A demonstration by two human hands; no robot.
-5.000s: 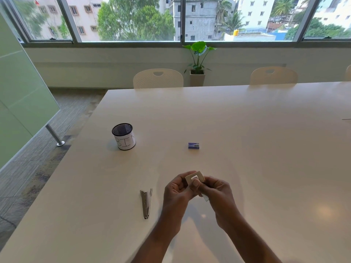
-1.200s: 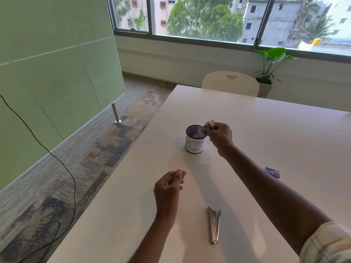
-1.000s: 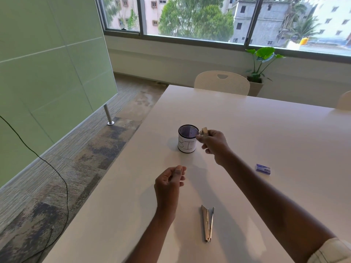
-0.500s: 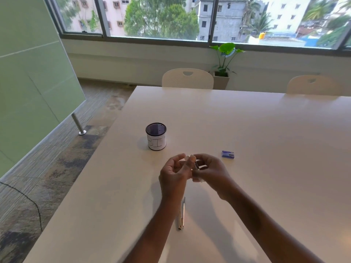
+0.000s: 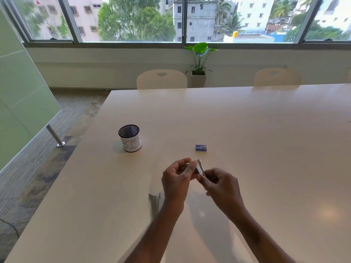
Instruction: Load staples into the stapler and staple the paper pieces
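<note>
Low centre, a slim metal stapler [image 5: 154, 203] lies on the smooth white table [image 5: 266, 149] beside the left wrist. Above it, the left hand [image 5: 176, 179] and right hand [image 5: 221, 187] together pinch small flat paper pieces [image 5: 199, 167]. Farther up sit a blue rectangular staple box [image 5: 201, 148] and a round mesh cup [image 5: 130, 138].

Cup [image 5: 130, 138] L of staple box [image 5: 201, 147]; stapler [image 5: 154, 203] nearer, beside L hand [image 5: 177, 182].

Blue staple box [image 5: 201, 147]; black mesh cup [image 5: 130, 138], white-wrapped; silver stapler [image 5: 155, 204].
</note>
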